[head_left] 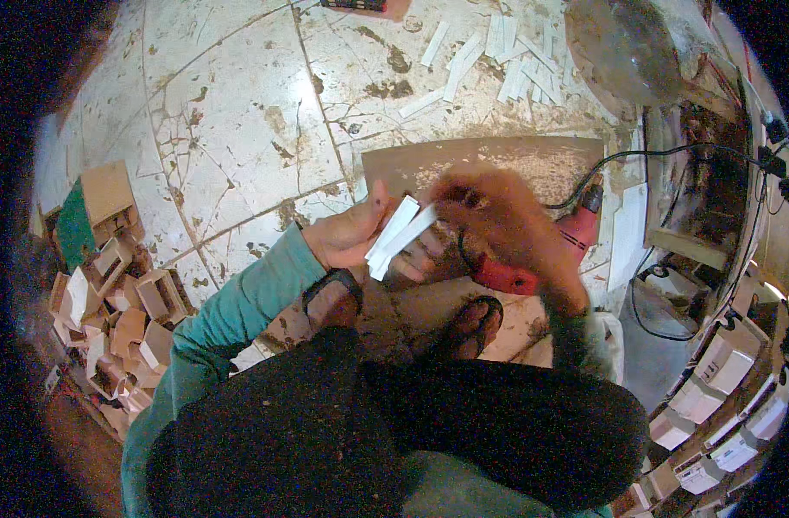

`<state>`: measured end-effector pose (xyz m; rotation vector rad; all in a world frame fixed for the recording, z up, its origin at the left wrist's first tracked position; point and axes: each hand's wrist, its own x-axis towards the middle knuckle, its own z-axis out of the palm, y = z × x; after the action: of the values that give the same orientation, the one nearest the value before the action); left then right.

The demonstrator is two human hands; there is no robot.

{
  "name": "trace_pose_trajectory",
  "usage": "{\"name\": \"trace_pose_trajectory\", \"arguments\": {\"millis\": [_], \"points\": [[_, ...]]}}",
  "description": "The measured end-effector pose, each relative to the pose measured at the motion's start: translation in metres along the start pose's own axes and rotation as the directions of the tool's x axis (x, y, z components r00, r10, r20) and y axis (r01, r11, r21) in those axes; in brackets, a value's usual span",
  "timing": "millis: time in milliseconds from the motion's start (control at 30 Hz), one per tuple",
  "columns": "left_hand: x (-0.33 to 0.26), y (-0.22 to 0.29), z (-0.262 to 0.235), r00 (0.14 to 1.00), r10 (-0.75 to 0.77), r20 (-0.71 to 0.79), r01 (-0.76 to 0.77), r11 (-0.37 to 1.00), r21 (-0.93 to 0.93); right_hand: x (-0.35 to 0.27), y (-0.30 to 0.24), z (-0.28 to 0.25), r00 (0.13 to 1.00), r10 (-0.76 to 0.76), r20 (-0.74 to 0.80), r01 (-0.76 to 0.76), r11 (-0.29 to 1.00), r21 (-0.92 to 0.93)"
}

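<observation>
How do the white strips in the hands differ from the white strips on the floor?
The held strips are few, bunched together and raised between the left hand and right hand. The floor strips are many, scattered and lying flat. Both sets are white, thin and narrow.

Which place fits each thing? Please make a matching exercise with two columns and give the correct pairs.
Things:
1. white strips
2. red power tool
3. small cardboard boxes
4. loose white strips

Places:
A. piled at the person's left
B. scattered on the floor, far side
C. held in the left hand
D. on the floor under the right hand

Pairs: 1-C, 2-D, 3-A, 4-B
</observation>
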<state>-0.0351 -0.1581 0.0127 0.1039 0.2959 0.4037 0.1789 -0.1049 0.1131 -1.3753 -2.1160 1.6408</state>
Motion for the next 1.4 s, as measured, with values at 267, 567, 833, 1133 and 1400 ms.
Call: {"name": "trace_pose_trajectory", "arguments": {"millis": [267, 567, 833, 1133, 1400], "points": [[0.008, 0.005, 0.027, 0.987, -0.034, -0.155, 0.095, 0.907, 0.41, 0.006, 0.023, 0.037, 0.987, -0.036, -0.158, 0.021, 0.995, -0.098], [0.021, 0.014, 0.035, 0.946, -0.144, -0.292, 0.291, 0.774, 0.563, -0.019, 0.022, 0.034, 0.969, -0.24, -0.063, 0.2, 0.904, -0.377], [0.039, 0.014, 0.009, 0.868, 0.497, -0.005, 0.086, -0.14, 0.986, -0.009, 0.052, 0.016, 0.955, -0.176, -0.239, 0.133, 0.974, -0.186], [0.049, 0.015, 0.0, 0.75, 0.563, 0.347, 0.041, -0.563, 0.826, -0.003, 0.062, 0.029, 0.906, -0.309, -0.29, 0.092, 0.811, -0.577], [0.051, 0.003, -0.013, 0.647, 0.683, 0.338, 0.214, -0.589, 0.78, 0.013, 0.11, 0.044, 0.799, -0.542, -0.26, 0.188, 0.637, -0.748]]}}
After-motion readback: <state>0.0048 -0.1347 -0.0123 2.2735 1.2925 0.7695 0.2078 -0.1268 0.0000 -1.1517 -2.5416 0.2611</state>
